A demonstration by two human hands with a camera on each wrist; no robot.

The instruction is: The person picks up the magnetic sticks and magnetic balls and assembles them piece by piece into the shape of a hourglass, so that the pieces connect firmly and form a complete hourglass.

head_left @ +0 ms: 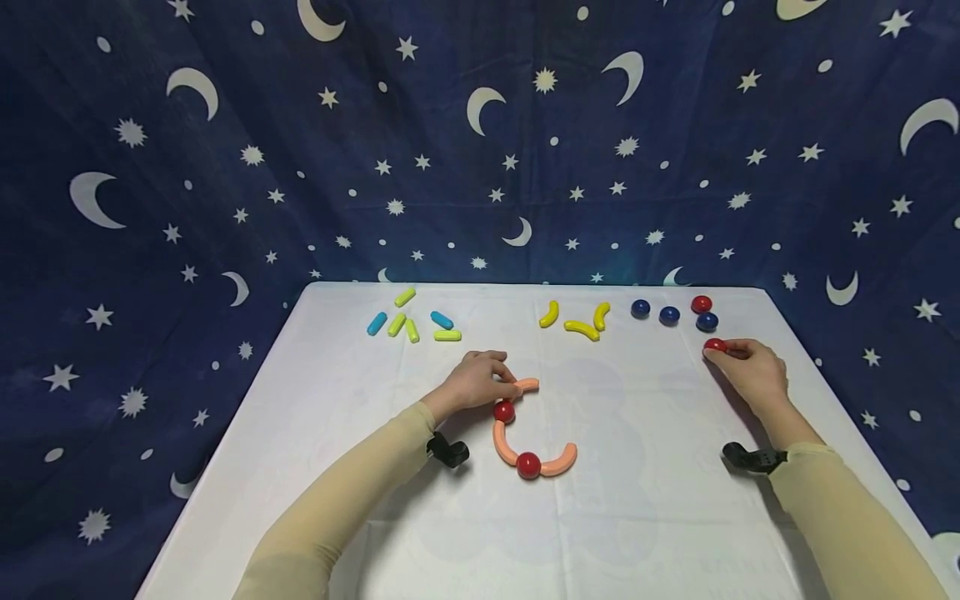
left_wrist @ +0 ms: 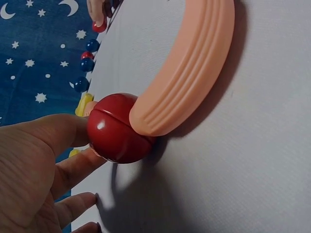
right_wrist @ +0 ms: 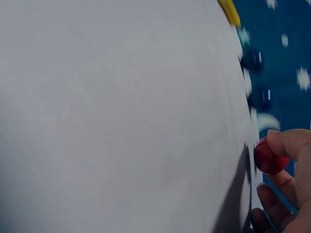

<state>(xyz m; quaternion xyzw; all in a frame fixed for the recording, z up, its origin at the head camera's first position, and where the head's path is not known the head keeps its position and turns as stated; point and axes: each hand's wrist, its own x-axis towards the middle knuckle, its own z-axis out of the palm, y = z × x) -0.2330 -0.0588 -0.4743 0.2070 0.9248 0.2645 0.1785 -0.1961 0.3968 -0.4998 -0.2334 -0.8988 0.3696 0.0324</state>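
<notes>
Red ball point(head_left: 714, 343) pinched at tip of right grip point(head_left: 756, 375); pink arc point(head_left: 530, 384) pinched at left grip's point(head_left: 477, 381) tip.

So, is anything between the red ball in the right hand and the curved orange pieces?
Nothing visible stands between the red ball in the right hand and the orange pieces; the yellow pieces lie farther back, off that line.

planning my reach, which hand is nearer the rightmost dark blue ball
Right: the right hand is just in front of that blue ball, slightly rightward; the left hand is far off to its left.
</notes>
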